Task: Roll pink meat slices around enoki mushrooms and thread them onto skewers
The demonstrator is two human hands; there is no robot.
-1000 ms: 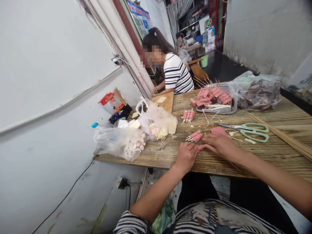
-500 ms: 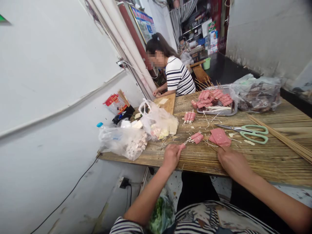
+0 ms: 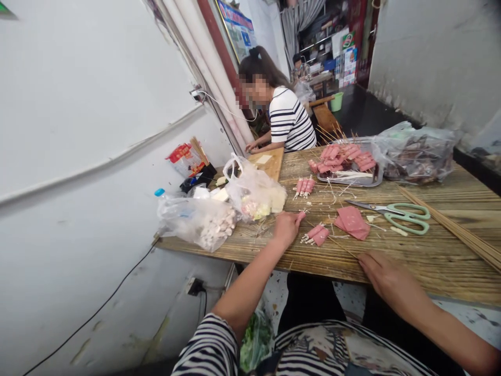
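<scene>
My left hand (image 3: pixel 287 228) is closed on a small pink ham roll (image 3: pixel 301 214), held out over the wooden table (image 3: pixel 430 256) just left of two finished rolls (image 3: pixel 317 234). My right hand (image 3: pixel 385 275) rests at the table's near edge, its fingers pinched on a thin bamboo skewer (image 3: pixel 342 247) that points toward those rolls. A stack of flat pink ham slices (image 3: pixel 353 222) lies just beyond, between my hands. More rolls (image 3: pixel 303 186) lie farther back.
Green-handled scissors (image 3: pixel 405 215) and a bundle of skewers (image 3: pixel 454 228) lie to the right. A metal tray (image 3: pixel 354 180) of skewered rolls and a dark plastic bag (image 3: pixel 417 154) stand behind. Plastic food bags (image 3: pixel 203 224) crowd the left end. A person in a striped shirt (image 3: pixel 289 122) works at a cutting board (image 3: pixel 270 163).
My left hand moved forward and to the right with the ham roll, toward the finished rolls. My right hand drew back from the ham slices to the table's near edge.
</scene>
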